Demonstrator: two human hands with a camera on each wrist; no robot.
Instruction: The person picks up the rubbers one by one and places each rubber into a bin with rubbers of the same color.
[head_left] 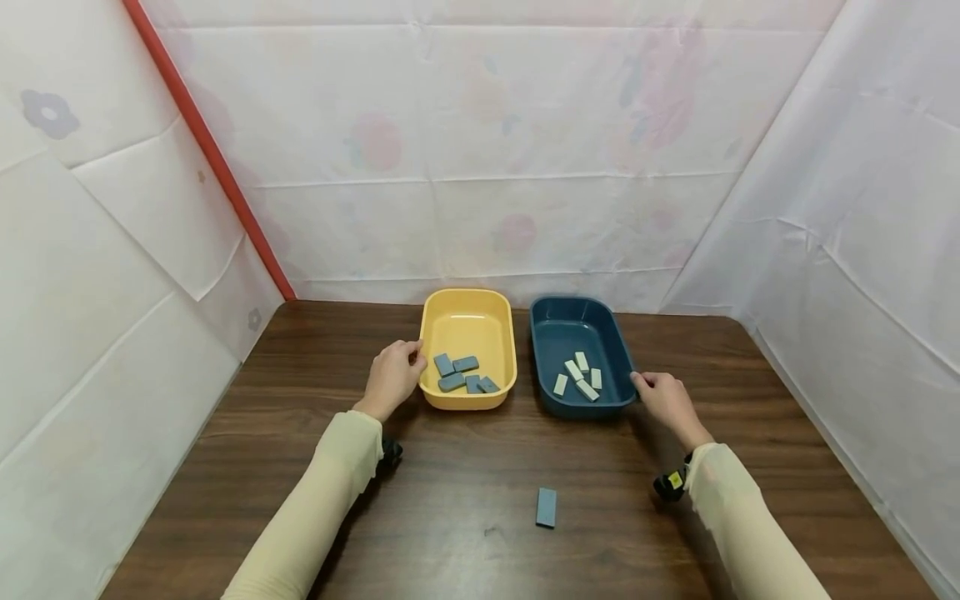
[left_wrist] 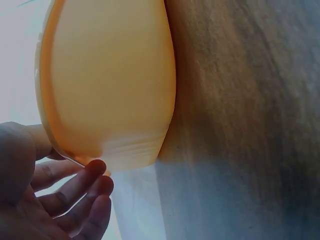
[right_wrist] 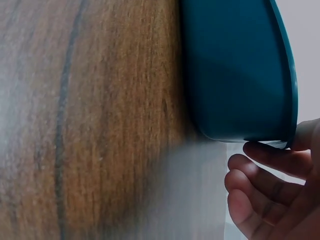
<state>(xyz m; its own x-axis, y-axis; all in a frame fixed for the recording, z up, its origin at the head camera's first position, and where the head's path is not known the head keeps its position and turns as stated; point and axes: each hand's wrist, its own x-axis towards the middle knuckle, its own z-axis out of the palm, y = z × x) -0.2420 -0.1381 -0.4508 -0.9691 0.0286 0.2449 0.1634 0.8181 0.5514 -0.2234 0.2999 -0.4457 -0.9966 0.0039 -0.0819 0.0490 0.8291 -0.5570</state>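
In the head view my left hand [head_left: 393,377] pinches the left rim of a yellow tray [head_left: 468,304], which holds several grey-blue blocks [head_left: 452,382] near its front end. To the right, my right hand [head_left: 667,402] pinches the right rim of a dark blue tray [head_left: 573,310] with several cream blocks [head_left: 587,390] inside. The left wrist view has the yellow tray's wall [left_wrist: 110,80] with thumb and fingers at its rim. Likewise, the right wrist view has the blue tray's wall [right_wrist: 240,70], its rim between thumb and index finger.
A single grey-blue block [head_left: 546,508] lies on the brown wooden table [head_left: 450,492], in front of the trays. White patterned sheeting [head_left: 480,150] stands behind and at both sides, with a red strip [head_left: 213,154] at the left back corner.
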